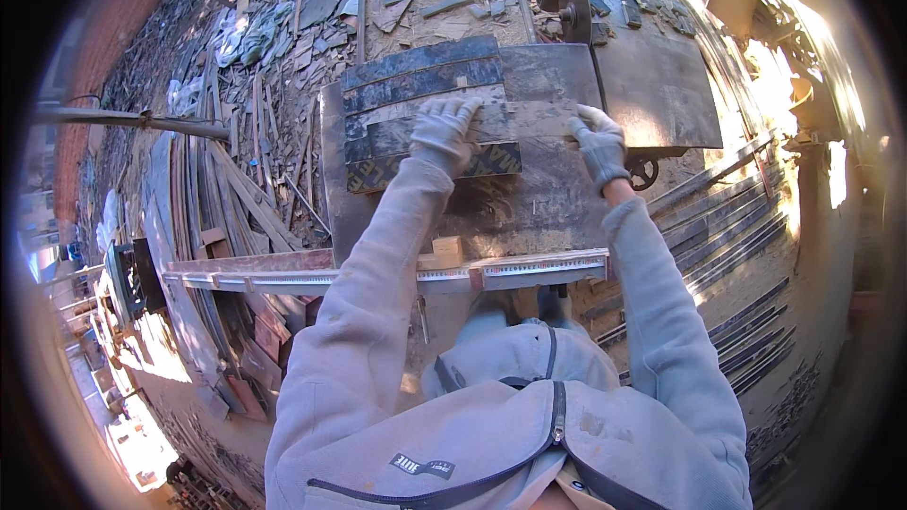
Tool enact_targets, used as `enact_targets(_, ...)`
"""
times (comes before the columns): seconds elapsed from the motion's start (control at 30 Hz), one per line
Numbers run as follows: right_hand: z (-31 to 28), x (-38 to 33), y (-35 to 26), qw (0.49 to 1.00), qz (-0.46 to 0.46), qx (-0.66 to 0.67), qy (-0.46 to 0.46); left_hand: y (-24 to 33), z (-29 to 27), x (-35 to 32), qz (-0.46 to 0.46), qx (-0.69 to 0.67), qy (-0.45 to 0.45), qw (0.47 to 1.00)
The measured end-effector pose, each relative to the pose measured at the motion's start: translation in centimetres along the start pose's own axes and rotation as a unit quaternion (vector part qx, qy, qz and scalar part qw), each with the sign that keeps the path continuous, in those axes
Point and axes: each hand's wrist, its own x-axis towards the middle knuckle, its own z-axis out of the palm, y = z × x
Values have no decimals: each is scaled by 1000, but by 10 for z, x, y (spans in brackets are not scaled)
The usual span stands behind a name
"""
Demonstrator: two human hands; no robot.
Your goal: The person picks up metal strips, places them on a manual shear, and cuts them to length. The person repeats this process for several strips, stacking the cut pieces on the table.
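Outdoor yard, ground littered with board offcuts [283, 28]. Saw table [529, 198] is the reference. Blade [573, 2] at its far edge, plank stack [746, 217] to its right, ruled fence [397, 272] along its near edge, small wood block [446, 247] on the fence. On the table: stacked dark boards [425, 113], worn, dusty. Left hand [444, 132] flat on the boards, fingers spread. Right hand [597, 140] grips their right end, fingers curled.

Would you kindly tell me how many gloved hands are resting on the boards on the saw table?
2. The left hand lies flat on the stacked dark boards; the right hand grips the boards' right end, near the circular saw blade. No other hands are visible.
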Motion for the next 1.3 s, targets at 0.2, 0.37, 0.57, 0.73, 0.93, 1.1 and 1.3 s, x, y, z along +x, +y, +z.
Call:
enact_targets(0.2, 100, 29, 24, 901, -32, -425, -80, -68, 11, -25, -80, 2, -169, 982)
enact_targets(0.37, 93, 9, 20, 915, 15, -382, -130, -66, 34, -47, -41, 88, -171, 981)
enact_targets(0.57, 44, -35, 13, 972, -29, -234, -2, -69, 38, -29, -42, 59, -195, 978)
enact_targets(0.73, -71, -157, 36, 972, 17, -181, 149, -44, 28, -28, -92, 95, -241, 962)
enact_targets(0.93, -221, -351, 156, 919, 168, -180, 309, 56, 27, -59, 48, 128, -5, 991)
enact_targets(1.1, -290, -489, 301, 842, 394, -164, 328, 260, 106, -167, 250, -203, -41, 946)
enact_targets(1.3, -335, -561, 383, 803, 466, -118, 353, 424, 249, -255, 189, -282, -348, 874)
